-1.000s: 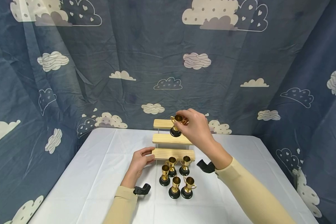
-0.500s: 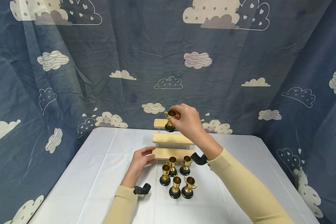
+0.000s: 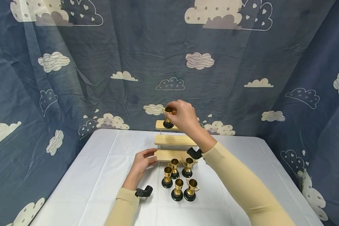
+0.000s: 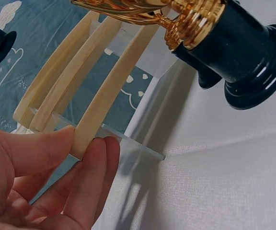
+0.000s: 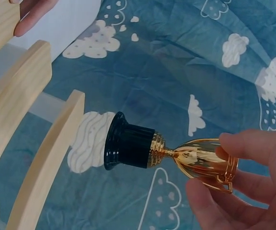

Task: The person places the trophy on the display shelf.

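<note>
My right hand (image 3: 184, 116) pinches a small gold trophy cup (image 5: 205, 158) by its bowl, its black base (image 5: 131, 143) pointing at the top shelf (image 5: 49, 163). In the right wrist view a gap shows between base and shelf. Down at the left end of the bottom shelf (image 3: 169, 155), my left hand (image 3: 139, 163) grips the board's end between thumb and fingers (image 4: 87, 177). The shelves belong to a three-tier wooden stand with clear side supports (image 4: 133, 146). Just before it, several more gold trophy cups (image 3: 167, 175) stand upright on black bases.
A white cloth covers the table (image 3: 107, 175). Behind and at both sides hangs a dark blue curtain (image 3: 135, 47) with cloud prints. The middle shelf (image 3: 175, 140) lies below my right forearm. Each wrist wears a black camera mount (image 3: 144, 191).
My right hand has carried the trophy cup left and farther back, from above the middle shelf to the top shelf's left part. The left hand has stayed on the bottom shelf.
</note>
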Motion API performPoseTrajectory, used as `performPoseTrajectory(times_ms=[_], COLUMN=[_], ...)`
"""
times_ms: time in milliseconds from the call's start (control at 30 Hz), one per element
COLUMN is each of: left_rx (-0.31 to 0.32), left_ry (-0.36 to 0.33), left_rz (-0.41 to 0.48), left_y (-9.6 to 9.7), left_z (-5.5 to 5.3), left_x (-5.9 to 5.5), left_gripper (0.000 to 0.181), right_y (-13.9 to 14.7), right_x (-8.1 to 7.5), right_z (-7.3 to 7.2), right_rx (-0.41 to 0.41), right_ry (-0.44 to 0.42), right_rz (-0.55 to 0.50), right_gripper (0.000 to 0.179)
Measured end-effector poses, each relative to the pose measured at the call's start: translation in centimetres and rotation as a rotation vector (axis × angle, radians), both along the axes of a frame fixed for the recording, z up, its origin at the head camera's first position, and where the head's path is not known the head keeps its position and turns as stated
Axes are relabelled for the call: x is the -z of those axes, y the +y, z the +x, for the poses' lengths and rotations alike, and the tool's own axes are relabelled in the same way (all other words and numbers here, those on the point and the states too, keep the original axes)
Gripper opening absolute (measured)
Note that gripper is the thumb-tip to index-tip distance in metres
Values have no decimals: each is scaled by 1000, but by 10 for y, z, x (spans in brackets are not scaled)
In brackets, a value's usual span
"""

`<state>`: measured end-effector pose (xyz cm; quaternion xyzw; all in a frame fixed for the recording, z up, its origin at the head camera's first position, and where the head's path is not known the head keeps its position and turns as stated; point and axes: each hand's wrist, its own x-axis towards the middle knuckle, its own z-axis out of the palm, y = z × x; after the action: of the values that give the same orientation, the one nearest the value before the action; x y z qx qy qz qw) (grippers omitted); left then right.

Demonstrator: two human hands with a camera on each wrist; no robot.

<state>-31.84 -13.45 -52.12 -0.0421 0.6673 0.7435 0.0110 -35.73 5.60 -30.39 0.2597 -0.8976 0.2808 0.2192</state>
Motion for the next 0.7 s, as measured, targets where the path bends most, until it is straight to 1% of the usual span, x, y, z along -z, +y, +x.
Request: performPoseTrajectory(times_ms=[100,400,533,700], left_rx=[-2,11,10,1], left_ry=[7,14,8,12], left_rz=[-4,20,28,23], left_y=[1,-1,0,-1], left_z=[0,1,0,-1], left_x=[0,1,1,2], left_gripper=[40,42,41,40], right_y=[-2,-12,-18,-21], right_x=[0,2,4,7], right_z=[-5,-27,-36,-45], right_rx=[5,-6,3,22], right_ry=[-9,-85,-126,-149], right_rz=[3,22,14,27], right_gripper=[29,31,33,34])
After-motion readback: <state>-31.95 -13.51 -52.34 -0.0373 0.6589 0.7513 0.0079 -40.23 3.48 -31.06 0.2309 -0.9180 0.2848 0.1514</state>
